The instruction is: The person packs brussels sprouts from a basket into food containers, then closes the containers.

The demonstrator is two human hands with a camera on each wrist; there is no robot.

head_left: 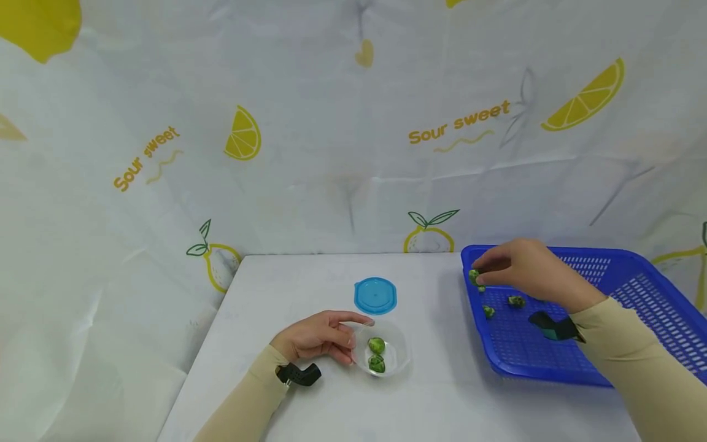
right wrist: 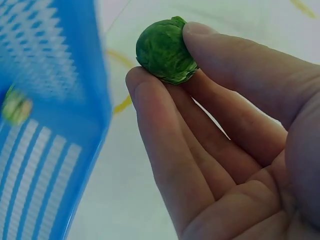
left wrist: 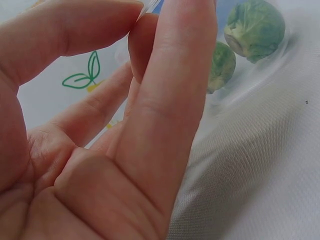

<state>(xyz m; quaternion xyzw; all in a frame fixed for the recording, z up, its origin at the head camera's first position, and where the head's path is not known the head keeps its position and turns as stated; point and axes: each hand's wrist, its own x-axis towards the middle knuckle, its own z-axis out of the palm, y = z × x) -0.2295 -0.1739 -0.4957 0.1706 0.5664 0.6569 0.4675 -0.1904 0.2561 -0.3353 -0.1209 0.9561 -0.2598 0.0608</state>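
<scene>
L hand [head_left: 320, 336] pinches rim of clear tub [head_left: 404, 355] w/ 2 sprouts [head_left: 377, 345] inside; best held steady. R hand [head_left: 527, 271] pinches another sprout [right wrist: 165, 52] b/w thumb & fingertips, near L wall of blue basket [head_left: 547, 377]; a light grip should spare its leaves.

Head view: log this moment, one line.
right hand: pinches Brussels sprout; left hand: holds clear bowl; bowl: two Brussels sprouts; blue lid: off

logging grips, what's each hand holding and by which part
Right hand: a Brussels sprout, pinched at its sides. Left hand: the clear bowl, by its rim.
</scene>
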